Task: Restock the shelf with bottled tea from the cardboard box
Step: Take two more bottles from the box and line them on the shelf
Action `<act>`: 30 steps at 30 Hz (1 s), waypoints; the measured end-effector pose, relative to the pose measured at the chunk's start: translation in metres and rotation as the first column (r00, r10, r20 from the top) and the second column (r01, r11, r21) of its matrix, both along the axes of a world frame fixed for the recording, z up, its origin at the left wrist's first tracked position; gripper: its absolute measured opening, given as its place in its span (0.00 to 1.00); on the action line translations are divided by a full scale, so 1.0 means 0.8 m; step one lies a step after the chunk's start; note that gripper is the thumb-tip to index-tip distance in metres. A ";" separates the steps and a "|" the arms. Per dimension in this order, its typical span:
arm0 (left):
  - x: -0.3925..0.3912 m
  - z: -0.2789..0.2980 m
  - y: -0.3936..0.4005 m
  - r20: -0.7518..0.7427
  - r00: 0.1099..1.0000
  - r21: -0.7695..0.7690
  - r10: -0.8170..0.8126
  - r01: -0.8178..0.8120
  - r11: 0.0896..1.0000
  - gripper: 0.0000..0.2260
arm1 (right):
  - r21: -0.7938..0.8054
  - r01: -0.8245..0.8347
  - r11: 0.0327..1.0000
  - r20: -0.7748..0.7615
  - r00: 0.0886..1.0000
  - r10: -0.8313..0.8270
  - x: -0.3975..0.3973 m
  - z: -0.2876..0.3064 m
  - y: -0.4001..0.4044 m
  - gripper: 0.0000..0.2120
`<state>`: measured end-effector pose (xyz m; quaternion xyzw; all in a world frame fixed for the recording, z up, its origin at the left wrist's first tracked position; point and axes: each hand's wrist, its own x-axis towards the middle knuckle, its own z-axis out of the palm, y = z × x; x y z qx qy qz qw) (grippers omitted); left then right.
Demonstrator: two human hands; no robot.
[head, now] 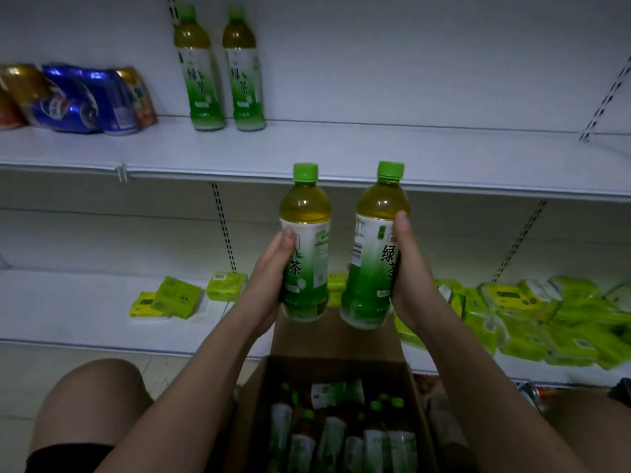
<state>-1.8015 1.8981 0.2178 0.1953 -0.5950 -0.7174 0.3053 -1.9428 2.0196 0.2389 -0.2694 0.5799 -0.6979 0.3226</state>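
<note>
Box bottles (345,435) too dim to count (frame crops them).

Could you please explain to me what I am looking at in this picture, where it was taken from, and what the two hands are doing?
This is a single picture from a camera worn on a person's head, looking forward and down, so the bare arms reach in from below. There is no machine. The left hand holds one green-capped plastic bottle of green tea, and the right hand holds a second, matching bottle, both upright in the air. Below them is an open brown cardboard box with more bottles inside. Ahead stands a white metal shelf: two identical tea bottles already stand at its back, beside drink cans lying on their sides. The lower shelf carries yellow-green packets.
</note>
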 end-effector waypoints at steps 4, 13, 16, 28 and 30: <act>-0.008 0.058 -0.015 -0.076 0.997 -0.093 -0.003 -0.004 0.996 0.30 | -0.005 0.009 1.000 -0.124 0.992 -0.009 0.002 0.045 -0.019 0.44; -0.026 0.180 -0.057 -0.152 0.987 -0.263 -0.046 0.004 0.965 0.33 | -0.152 -0.024 0.988 -0.236 0.972 -0.013 -0.008 0.148 -0.061 0.36; -0.036 0.207 -0.072 -0.194 0.981 -0.284 -0.009 -0.047 0.958 0.32 | -0.176 0.014 0.984 -0.287 0.956 -0.065 -0.014 0.175 -0.076 0.31; -0.080 0.193 -0.145 -0.165 0.986 -0.247 0.031 -0.071 0.966 0.36 | -0.260 0.085 0.962 -0.300 0.940 -0.164 -0.031 0.183 -0.148 0.34; -0.085 0.190 -0.156 -0.170 0.985 -0.239 0.032 -0.073 0.968 0.33 | -0.274 0.085 0.958 -0.292 0.942 -0.168 -0.035 0.178 -0.162 0.34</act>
